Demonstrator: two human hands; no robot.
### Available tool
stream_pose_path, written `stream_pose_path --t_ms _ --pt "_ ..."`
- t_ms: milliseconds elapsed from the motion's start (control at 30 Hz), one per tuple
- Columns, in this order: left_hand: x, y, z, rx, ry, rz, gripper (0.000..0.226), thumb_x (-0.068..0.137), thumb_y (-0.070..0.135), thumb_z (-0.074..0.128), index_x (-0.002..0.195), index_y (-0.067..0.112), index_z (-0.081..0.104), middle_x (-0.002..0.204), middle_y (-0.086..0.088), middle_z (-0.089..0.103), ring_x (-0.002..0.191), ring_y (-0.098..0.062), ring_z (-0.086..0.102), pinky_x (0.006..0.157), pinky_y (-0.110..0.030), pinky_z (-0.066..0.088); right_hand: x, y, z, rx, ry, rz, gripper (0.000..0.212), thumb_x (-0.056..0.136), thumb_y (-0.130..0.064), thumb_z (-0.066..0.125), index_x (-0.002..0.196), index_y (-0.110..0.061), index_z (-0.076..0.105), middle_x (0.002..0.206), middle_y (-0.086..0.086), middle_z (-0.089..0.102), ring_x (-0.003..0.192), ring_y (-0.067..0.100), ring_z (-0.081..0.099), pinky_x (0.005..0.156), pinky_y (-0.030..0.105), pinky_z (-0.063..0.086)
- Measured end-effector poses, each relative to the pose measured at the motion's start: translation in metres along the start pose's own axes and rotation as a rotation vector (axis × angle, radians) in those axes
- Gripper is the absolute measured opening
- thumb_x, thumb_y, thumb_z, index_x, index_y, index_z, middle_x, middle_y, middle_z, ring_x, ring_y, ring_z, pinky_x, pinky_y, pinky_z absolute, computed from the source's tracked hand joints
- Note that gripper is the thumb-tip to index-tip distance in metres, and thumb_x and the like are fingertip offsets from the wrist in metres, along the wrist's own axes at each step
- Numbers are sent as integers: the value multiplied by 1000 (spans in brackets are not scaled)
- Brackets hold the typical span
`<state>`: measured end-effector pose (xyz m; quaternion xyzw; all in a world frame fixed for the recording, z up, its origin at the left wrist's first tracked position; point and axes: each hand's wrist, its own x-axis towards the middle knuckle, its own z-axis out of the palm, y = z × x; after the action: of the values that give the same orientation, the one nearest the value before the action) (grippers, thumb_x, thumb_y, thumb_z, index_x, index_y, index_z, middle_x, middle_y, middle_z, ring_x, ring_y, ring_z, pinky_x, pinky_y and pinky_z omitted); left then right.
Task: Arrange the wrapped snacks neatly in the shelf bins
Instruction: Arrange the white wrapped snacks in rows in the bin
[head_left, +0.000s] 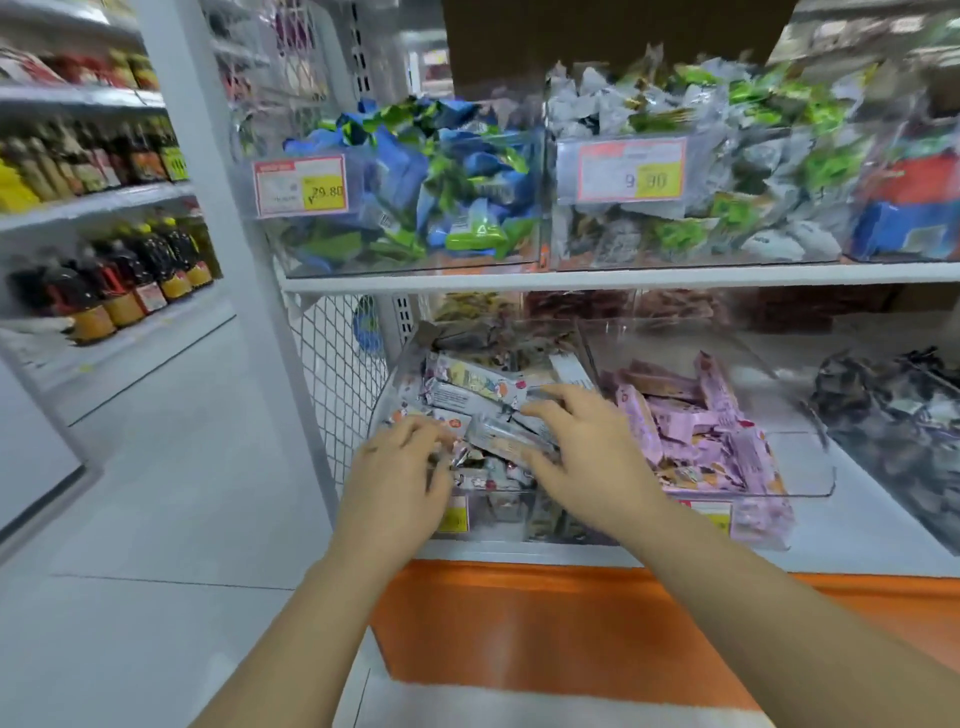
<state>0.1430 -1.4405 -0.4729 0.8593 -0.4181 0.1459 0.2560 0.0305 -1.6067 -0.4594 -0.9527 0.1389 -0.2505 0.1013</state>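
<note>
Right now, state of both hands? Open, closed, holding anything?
Left hand: fingers curled among the wrapped bars in the clear bin; grip cannot be told.
Right hand: holds a silver-white wrapped bar between thumb and fingers.

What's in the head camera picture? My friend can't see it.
A bare left hand and right hand reach into a clear plastic bin of silvery wrapped snack bars on the lower shelf. A bin of pink wrapped bars sits to its right.
</note>
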Motion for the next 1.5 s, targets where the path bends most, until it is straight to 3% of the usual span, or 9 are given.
stream_pose_path --t_ms 200,333,533,700,900,1033,1133,1400,1500 --pt "39 -41 11 77 -134 137 42 82 44 35 111 28 61 118 10 57 114 -15 49 108 -42 26 50 -4 25 -119 -165 -128 39 88 -43 54 124 -29 55 126 -8 54 122 17 44 112 42 17" --pt "49 -52 6 57 -223 144 40 83 47 51 121 35 56 127 13 51 126 -12 38 112 -44 22 55 1 31 -156 -280 -117 41 90 -41 51 129 -32 46 128 -11 54 122 15 46 116 45 9" --pt "39 -54 4 128 -219 45 55 84 36 62 135 35 44 143 6 36 134 -18 30 112 -49 22 39 3 31 -136 -139 -110 38 88 -39 59 125 -31 54 120 -12 61 118 11 52 116 35 9" --pt "39 -58 7 153 -116 65 47 77 26 72 122 27 59 114 0 56 110 -26 52 103 -48 31 37 10 41 -162 77 -123 35 75 -31 76 108 -23 65 97 -4 69 92 22 64 103 40 32" --pt "52 -56 1 47 -28 72 42 80 38 67 120 28 60 106 8 54 95 -17 53 99 -42 38 77 7 39 -172 35 -126 39 85 -35 65 122 -23 57 110 0 62 102 27 56 85 37 42" --pt "62 -61 -5 -30 -29 39 43 80 43 65 121 33 57 105 13 49 91 -17 54 77 -31 46 103 -6 39 -119 -19 -106 42 92 -28 55 132 -28 46 123 2 54 109 28 51 80 36 45" --pt "64 -67 -7 -78 -21 14 42 79 46 64 119 34 57 100 19 44 85 -7 51 63 -19 38 122 -10 41 -124 -58 -153 41 93 -28 52 134 -32 44 131 -3 51 109 25 56 76 38 51" --pt "59 -73 -13 -246 -29 -10 42 75 51 64 114 37 58 96 37 41 91 18 44 76 -11 37 148 20 52 -157 17 -131 47 84 -9 63 128 -25 56 117 6 66 105 33 59 83 41 52" --pt "57 -72 -11 -267 -40 -6 40 75 46 68 113 35 59 97 36 42 90 17 44 78 -15 37 141 19 54 -229 42 -104 48 87 -13 60 132 -27 52 133 3 57 117 35 51 95 45 45"
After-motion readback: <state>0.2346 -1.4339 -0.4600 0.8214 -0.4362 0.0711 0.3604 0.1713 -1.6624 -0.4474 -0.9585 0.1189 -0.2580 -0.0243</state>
